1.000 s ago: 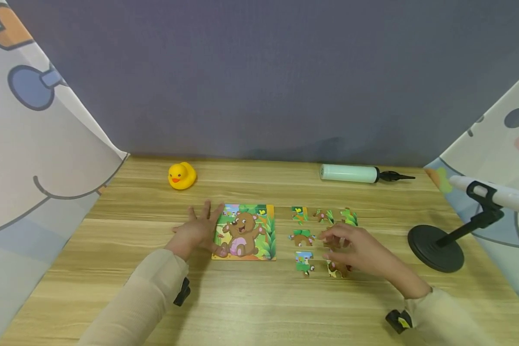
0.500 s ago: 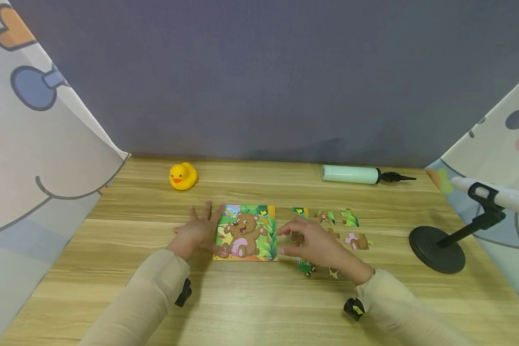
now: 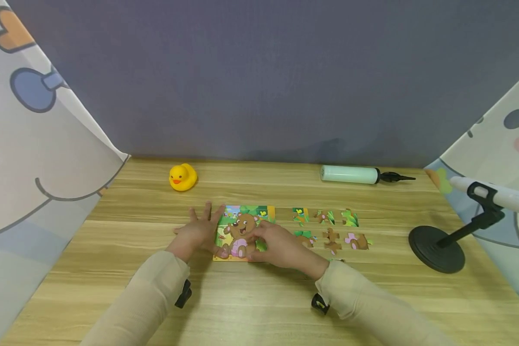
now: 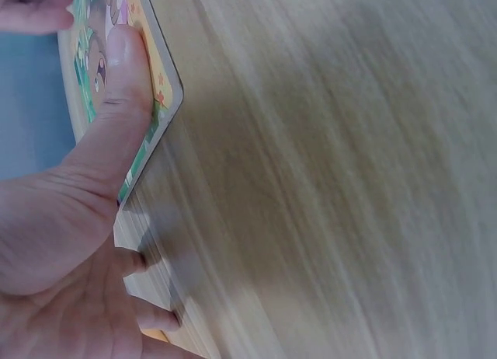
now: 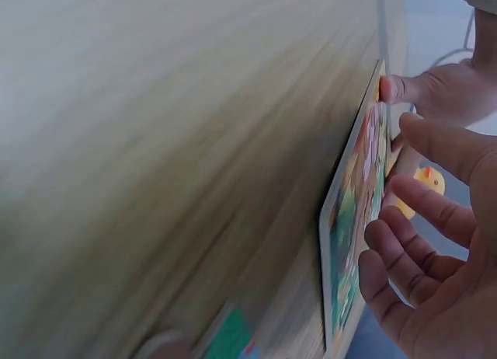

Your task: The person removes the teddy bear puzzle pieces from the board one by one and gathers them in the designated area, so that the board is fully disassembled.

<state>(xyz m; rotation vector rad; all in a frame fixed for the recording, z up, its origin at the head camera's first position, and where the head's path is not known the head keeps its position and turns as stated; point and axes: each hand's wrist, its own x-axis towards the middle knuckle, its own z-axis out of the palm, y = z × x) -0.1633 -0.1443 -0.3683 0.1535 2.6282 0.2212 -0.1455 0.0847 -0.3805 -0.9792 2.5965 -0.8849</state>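
Note:
A square bear jigsaw puzzle (image 3: 241, 229) lies flat on the wooden table. My left hand (image 3: 193, 234) rests at its left side with fingers spread, and in the left wrist view the thumb (image 4: 128, 71) lies on the puzzle's corner area. Over the right half of the puzzle is my right hand (image 3: 281, 244), covering part of the picture. Its fingers (image 5: 411, 266) are loosely bent and apart from the thumb, with nothing between them in the right wrist view. Loose jigsaw pieces (image 3: 331, 241) lie in rows to the right; my right hand and forearm hide some lower ones.
A yellow rubber duck (image 3: 183, 177) sits at the back left. Toward the back right lies a pale green hand pump (image 3: 349, 174) with a black nozzle. A stand with a round black base (image 3: 436, 249) and white arm is at the right. A grey panel (image 3: 259, 81) borders the table's back.
My right hand has moved left from the loose pieces to over the puzzle, uncovering pieces in the middle row. My left hand stays at the puzzle's left edge.

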